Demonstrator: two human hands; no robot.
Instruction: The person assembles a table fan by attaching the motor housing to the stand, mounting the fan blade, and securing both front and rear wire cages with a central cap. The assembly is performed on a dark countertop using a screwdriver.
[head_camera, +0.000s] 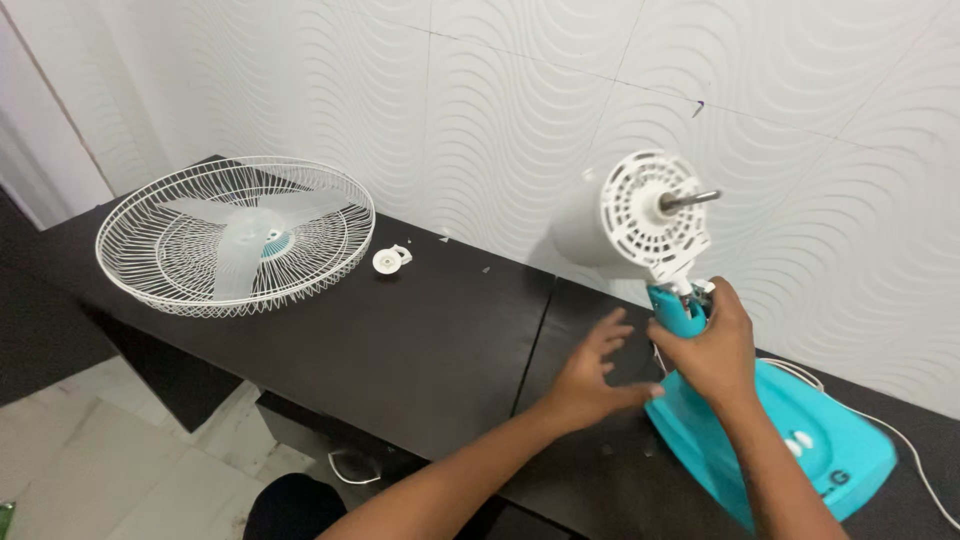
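Note:
A table fan without its guard stands at the right of the dark table (430, 340). Its white motor housing (640, 215) with a bare metal shaft (690, 198) sits on a teal neck above a teal base (800, 440). My right hand (705, 345) is wrapped around the teal neck just under the motor. My left hand (590, 370) hovers beside the neck with its fingers spread, its thumb touching the base's near edge, holding nothing.
A white wire fan guard (140, 235) lies at the table's left end with the translucent blade (240, 240) resting in it. A small white cap (388, 260) sits next to the guard. A white cord (900, 440) trails off the base at right. A patterned white wall runs behind.

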